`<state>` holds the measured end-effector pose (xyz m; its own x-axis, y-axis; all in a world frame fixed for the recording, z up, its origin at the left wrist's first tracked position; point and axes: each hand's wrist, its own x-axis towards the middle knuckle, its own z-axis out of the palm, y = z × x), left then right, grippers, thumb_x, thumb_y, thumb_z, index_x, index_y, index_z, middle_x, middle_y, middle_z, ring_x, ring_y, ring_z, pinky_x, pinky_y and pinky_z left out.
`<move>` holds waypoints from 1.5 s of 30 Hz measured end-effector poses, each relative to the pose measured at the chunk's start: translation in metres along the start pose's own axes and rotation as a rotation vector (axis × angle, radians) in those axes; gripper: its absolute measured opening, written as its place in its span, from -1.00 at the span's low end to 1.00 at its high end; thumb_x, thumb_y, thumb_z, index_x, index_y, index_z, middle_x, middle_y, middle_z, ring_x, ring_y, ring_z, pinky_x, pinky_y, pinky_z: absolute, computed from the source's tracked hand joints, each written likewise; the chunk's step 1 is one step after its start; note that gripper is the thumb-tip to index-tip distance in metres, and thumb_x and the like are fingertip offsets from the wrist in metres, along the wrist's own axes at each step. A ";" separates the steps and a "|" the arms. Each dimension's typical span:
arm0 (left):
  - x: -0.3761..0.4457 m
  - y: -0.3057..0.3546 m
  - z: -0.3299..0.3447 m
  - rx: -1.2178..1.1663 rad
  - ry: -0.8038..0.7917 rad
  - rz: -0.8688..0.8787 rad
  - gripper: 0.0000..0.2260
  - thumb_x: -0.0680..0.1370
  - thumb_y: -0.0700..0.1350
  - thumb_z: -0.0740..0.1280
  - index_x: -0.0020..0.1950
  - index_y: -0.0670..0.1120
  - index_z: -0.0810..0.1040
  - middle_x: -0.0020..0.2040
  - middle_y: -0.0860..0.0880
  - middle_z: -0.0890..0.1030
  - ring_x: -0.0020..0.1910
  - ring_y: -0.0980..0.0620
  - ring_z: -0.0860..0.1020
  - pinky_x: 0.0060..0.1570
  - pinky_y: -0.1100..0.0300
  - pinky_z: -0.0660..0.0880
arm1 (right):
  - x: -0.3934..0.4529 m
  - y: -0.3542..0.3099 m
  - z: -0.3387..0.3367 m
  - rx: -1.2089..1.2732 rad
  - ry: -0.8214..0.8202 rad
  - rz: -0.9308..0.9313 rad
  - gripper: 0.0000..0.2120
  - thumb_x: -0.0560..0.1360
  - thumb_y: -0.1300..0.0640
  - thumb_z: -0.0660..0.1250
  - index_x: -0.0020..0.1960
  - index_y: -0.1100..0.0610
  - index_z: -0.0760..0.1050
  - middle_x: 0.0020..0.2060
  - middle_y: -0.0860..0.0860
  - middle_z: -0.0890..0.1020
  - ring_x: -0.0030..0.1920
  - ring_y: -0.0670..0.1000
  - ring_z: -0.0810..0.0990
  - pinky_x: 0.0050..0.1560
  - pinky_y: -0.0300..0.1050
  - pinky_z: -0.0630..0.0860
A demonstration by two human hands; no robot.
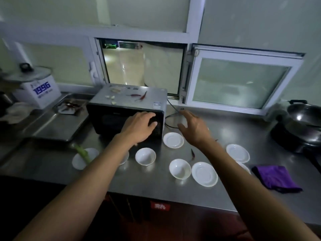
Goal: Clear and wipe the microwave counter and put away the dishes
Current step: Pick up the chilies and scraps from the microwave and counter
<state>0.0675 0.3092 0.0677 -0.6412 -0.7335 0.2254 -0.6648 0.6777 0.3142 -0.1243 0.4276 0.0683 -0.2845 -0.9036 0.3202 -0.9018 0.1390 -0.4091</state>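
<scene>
1. Left hand: fingers spread flat on the glossy black front of the microwave, right end; nothing gripped.
2. Right hand: fingers extended and relaxed, holding nothing, above the black power cord.
3. Microwave: boxy, grey metal top carrying red chillies and pale garlic pieces.
4. Table: brushed steel. Round white saucers and small bowls lie near the microwave.
5. Purple cloth: crumpled, soft, near right.
</scene>
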 end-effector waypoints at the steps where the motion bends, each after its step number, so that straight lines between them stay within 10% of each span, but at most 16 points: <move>1: -0.003 -0.018 -0.008 -0.002 0.015 -0.018 -0.61 0.63 0.09 0.25 0.44 0.01 0.46 0.35 -0.01 0.55 0.32 -0.09 0.49 0.25 -0.08 0.47 | 0.009 -0.015 0.009 0.003 -0.006 -0.028 -0.55 0.55 0.13 0.34 0.43 0.15 0.41 0.34 0.13 0.54 0.28 0.22 0.53 0.24 0.11 0.50; 17: -0.049 -0.210 -0.043 -0.068 0.126 -0.280 -0.67 0.62 0.01 0.30 0.36 -0.04 0.54 0.26 -0.04 0.60 0.22 -0.08 0.54 0.15 0.00 0.50 | 0.109 -0.147 0.140 0.061 -0.237 -0.216 -0.77 0.58 0.08 0.30 0.21 0.09 0.56 0.04 0.11 0.69 0.01 0.16 0.65 0.03 0.12 0.59; 45: 0.165 -0.347 0.009 0.031 0.061 -0.177 -0.72 0.58 -0.08 0.32 0.27 -0.09 0.62 0.21 -0.08 0.63 0.20 -0.14 0.55 0.21 -0.13 0.43 | 0.307 -0.134 0.281 -0.090 -0.212 -0.175 -0.73 0.60 0.00 0.28 0.21 0.08 0.62 0.07 0.11 0.64 0.08 0.20 0.55 0.01 0.05 0.49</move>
<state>0.1888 -0.0468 -0.0120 -0.4894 -0.8425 0.2249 -0.7773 0.5384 0.3255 0.0004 0.0175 -0.0187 -0.0563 -0.9803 0.1895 -0.9591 0.0003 -0.2830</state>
